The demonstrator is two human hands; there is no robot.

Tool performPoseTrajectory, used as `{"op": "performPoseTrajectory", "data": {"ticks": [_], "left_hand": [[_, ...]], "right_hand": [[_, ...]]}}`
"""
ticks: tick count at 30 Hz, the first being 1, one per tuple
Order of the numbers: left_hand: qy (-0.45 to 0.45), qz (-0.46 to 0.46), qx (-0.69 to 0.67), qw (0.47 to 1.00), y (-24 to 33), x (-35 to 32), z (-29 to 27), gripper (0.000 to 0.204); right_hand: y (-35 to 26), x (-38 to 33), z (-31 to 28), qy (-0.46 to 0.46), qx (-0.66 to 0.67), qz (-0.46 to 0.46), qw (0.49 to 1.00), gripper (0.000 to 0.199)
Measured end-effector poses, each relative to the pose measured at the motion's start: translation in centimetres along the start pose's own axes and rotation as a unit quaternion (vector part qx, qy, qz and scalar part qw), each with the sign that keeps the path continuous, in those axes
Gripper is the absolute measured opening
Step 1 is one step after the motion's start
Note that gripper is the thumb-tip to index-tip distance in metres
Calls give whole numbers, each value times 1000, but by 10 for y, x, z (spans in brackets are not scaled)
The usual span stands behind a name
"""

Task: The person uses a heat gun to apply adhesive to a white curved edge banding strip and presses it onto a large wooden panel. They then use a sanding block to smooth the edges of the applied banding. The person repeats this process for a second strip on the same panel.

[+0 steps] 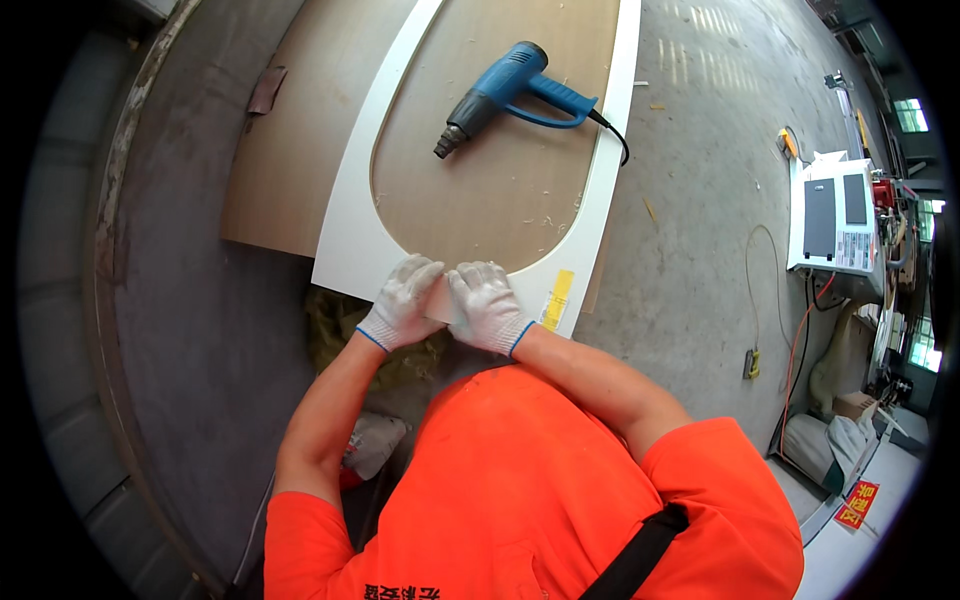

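Observation:
Both my hands wear white knitted gloves with blue cuffs and meet at the near edge of a white panel (350, 232) with a long rounded opening. My left hand (402, 303) has its fingers bent and drawn together over that edge. Close beside it, my right hand (488, 306) is curled in the same way. Between them shows a small pale flat piece (440, 302); whether it is loose or part of the panel I cannot tell. A blue heat gun (512, 86) lies farther off on the brown wood-grain surface (470, 205) inside the opening.
A brown board (290, 165) lies beneath the panel on the left, with a reddish-brown scrap (267, 90) at its edge. Yellow tape (558, 298) marks the panel's right corner. Small shavings dot the opening. A white machine (838, 215) with cables stands on the right floor.

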State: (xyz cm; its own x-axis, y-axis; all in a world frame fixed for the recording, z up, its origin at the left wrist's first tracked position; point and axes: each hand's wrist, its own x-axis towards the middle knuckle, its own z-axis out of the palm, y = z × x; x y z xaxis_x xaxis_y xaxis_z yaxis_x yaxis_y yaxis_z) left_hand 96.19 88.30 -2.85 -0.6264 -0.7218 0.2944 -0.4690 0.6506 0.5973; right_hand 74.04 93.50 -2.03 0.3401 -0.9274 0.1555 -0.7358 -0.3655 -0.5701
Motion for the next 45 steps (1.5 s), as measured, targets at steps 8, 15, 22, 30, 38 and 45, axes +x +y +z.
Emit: {"op": "performPoseTrajectory", "data": {"ticks": [8,15,22,30,38,45], "left_hand": [[2,14,12,1000,-5,-2,0,92],[18,-5,48,999,-10,-6,9,111],[22,-37,44,998,-9,-8,5,111],[26,29,48,998,-17,-5,11,108],[30,-7,35,999,-11,-5,3,109],[42,24,39,998,-12,-2,9,104]], "right_hand": [[0,2,-2,-27,21,3,999,74],[0,16,-1,-64,2,-26,998,78],[-4,17,-9,-76,-43,-45,995,80],[-5,18,-7,-75,-54,-40,995,78],[0,6,-14,-65,-51,-36,996,75],[-1,11,-3,-74,-46,-44,995,77]]}}
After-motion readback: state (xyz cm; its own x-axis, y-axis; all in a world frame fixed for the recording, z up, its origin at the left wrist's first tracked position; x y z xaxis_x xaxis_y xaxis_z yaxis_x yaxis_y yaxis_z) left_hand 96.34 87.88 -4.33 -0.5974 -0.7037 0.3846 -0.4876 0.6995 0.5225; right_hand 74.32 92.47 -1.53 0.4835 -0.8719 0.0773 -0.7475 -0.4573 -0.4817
